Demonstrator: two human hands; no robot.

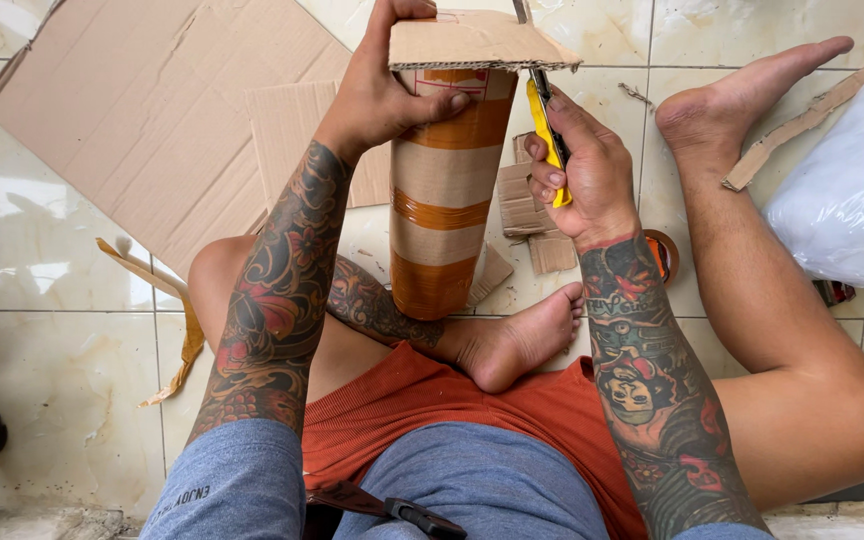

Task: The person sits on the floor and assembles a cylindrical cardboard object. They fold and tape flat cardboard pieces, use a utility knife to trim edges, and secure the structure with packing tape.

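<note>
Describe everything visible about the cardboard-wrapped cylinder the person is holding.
The cylinder is a tall tube wrapped in plain cardboard, bound by several bands of glossy brown tape. It stands roughly upright on the tiled floor between the person's legs, its base near the bare foot. A flat cardboard piece covers its top and overhangs the sides. The left hand grips its upper part, fingers wrapped around it. The right hand holds a yellow utility knife against the cap's right edge.

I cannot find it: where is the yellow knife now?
In the right hand, the yellow knife points up at the cardboard piece capping the taped tube.
</note>
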